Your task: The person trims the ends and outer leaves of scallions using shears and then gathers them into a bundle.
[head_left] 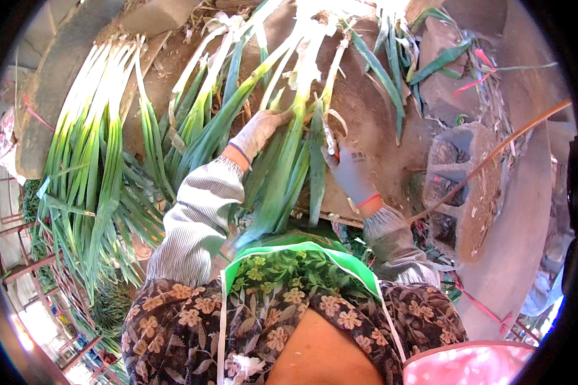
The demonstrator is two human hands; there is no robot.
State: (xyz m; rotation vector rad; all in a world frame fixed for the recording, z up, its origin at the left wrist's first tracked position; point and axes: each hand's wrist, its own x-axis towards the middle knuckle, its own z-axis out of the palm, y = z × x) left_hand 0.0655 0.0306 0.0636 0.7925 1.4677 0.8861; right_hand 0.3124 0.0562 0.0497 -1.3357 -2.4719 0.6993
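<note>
My left hand (262, 129), in a dirt-stained work glove, is closed around a thick Welsh onion stalk (302, 94) just where white turns to green. The stalk's leaves (274, 192) hang towards my apron, and its white end lies in bright glare. Close by on the right, my right hand (350, 171) wears a grey glove with a red cuff edge. Between its thumb and fingers is a small narrow object (331, 140) with a red spot, perhaps a small blade; its kind is unclear. Loose onion leaves (318, 163) hang between the two hands.
Several Welsh onions with bright white stems (96, 106) lie at left, leaves over the edge. Untrimmed onions (197, 110) lie nearer my left hand. Cut leaves (390, 72) lie at upper right. A hollow block (462, 187) and a thin brown rod (500, 147) stand at right.
</note>
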